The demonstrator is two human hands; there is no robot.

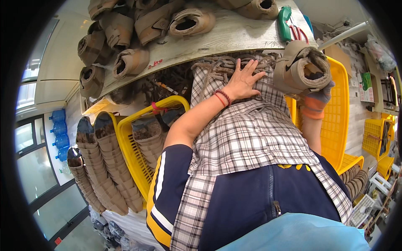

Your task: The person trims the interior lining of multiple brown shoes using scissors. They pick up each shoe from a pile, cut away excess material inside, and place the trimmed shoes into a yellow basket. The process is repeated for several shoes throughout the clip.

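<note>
My left hand (243, 82), bare with a red cord and a beaded bracelet at the wrist, lies with fingers spread on the checked apron (251, 134) over my lap. Brown fleecy strips (222, 65) lie along the apron just beyond its fingertips. On the right, my right hand (317, 102), in an orange and grey glove, grips a beige shoe upper (289, 73) from below and behind. Its round, fleece-lined opening faces me, and most of the gloved fingers are hidden behind it.
Several similar uppers (192, 21) lie on the pale wooden table (234, 31). Red-handled scissors (298, 32) and a green tool (284, 23) lie near its right end. Yellow baskets (335, 125) stand at both sides. Nested stacks of uppers (111, 167) stand at left.
</note>
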